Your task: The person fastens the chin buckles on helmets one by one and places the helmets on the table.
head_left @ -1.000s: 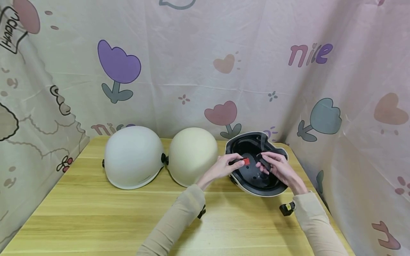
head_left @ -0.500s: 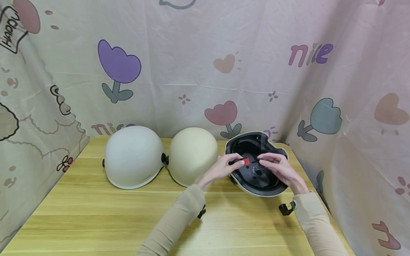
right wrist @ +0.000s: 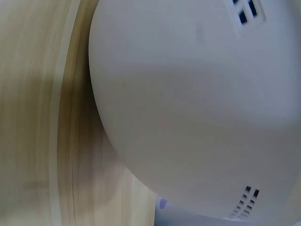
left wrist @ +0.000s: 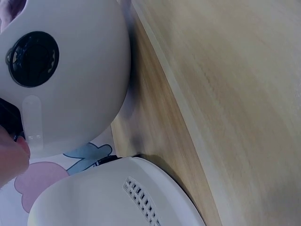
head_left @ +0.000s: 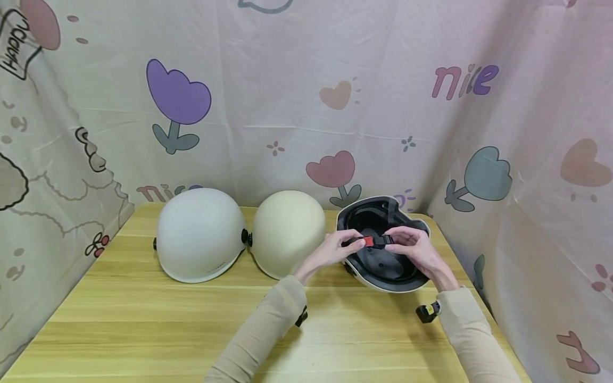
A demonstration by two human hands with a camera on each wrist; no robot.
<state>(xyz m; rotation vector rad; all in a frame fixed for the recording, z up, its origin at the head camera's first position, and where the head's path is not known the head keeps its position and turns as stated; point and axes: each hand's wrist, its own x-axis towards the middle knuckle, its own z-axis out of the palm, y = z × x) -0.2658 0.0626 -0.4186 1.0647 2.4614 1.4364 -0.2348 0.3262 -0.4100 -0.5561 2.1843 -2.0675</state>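
Observation:
An upturned helmet (head_left: pixel 392 287) lies at the right of the table, its black padded inside facing up. Over its opening, my left hand (head_left: pixel 333 250) pinches the chin strap's red-tipped buckle half (head_left: pixel 367 241). My right hand (head_left: pixel 417 251) pinches the black buckle half (head_left: pixel 381 241) between thumb and fingers. The two halves meet end to end in the head view. A black side dial (left wrist: pixel 34 59) shows on the shell in the left wrist view, with part of my left hand (left wrist: pixel 10 157) at the edge. The right wrist view is mostly filled by the vented shell (right wrist: pixel 188 117).
A white helmet (head_left: pixel 200 236) and a cream helmet (head_left: pixel 289 234) stand dome up to the left, side by side. The wooden table (head_left: pixel 143 330) runs back to a patterned cloth (head_left: pixel 268 96), which also hangs at both sides.
My right hand has turned the black buckle half into view and brought it up against the red one. The left hand has stayed in place; the helmet has barely shifted.

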